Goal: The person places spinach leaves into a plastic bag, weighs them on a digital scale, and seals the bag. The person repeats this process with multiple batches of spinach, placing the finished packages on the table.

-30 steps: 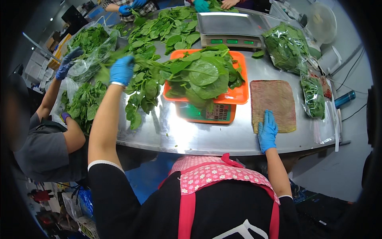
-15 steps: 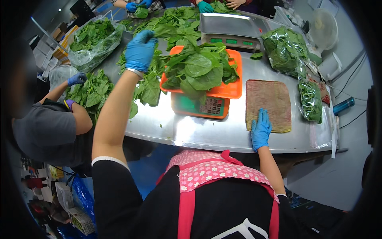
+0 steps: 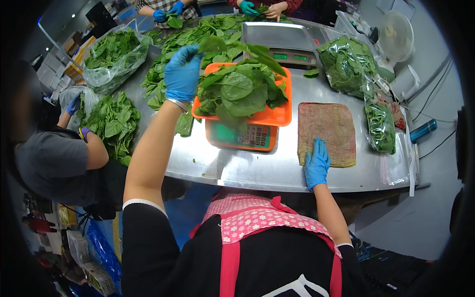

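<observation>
My left hand (image 3: 183, 73), in a blue glove, is closed on a leafy green sprig (image 3: 257, 53) whose leaves reach out to the right. It hangs at the left of an orange tray (image 3: 283, 115) heaped with leafy greens (image 3: 237, 88). The tray sits on an orange scale (image 3: 236, 135) with a green display and keypad. Over at the right, my right hand (image 3: 317, 164), also blue-gloved, lies with fingers stretched out on the lower left corner of a folded brownish cloth (image 3: 327, 129).
A second scale (image 3: 279, 37) stands behind the tray. Clear bags of greens (image 3: 347, 64) line the right side, near a fan (image 3: 396, 37) and a blue bottle (image 3: 423, 131). A co-worker (image 3: 57, 153) handles greens at the left; two more people work across the metal table (image 3: 247, 174).
My left hand has shifted a little right and down, and the sprig in it now extends over the tray. The view has shifted slightly. My right hand stays on the cloth.
</observation>
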`<state>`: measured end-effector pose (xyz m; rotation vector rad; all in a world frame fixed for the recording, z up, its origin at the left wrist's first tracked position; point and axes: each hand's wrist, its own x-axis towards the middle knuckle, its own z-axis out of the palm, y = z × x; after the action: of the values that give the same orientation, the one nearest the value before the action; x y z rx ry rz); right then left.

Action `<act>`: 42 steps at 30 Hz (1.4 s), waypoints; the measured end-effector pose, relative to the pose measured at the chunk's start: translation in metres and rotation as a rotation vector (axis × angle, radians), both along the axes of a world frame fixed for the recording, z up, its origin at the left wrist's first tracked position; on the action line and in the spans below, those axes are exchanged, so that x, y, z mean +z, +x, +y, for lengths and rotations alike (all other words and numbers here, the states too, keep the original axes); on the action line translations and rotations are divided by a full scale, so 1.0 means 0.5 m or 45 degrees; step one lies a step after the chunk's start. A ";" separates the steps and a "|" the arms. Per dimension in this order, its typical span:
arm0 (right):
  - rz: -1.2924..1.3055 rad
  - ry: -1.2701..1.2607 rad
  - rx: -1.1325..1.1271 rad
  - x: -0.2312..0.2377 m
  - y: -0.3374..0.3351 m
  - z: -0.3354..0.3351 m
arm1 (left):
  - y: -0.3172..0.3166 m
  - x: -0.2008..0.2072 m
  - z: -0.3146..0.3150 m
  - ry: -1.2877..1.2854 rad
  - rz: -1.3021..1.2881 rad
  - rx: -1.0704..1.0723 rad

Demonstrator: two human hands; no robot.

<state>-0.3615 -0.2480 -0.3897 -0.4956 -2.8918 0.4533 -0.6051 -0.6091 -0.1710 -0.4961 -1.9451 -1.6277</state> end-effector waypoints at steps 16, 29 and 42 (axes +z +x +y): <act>0.166 -0.003 0.078 -0.051 -0.005 0.027 | 0.008 0.009 -0.243 -0.658 -0.536 0.073; -0.140 -0.645 0.328 0.016 -0.015 0.091 | -0.080 0.031 -0.140 -0.709 -0.564 -0.421; -0.259 -1.598 0.112 0.369 -0.336 -0.198 | -0.241 -0.078 -0.032 -1.046 -1.062 -1.101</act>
<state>-0.5295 -0.3468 -0.2049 -0.5440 -2.4160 2.3220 -0.7254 -0.6253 -0.2100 -1.2543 -3.3864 -1.5234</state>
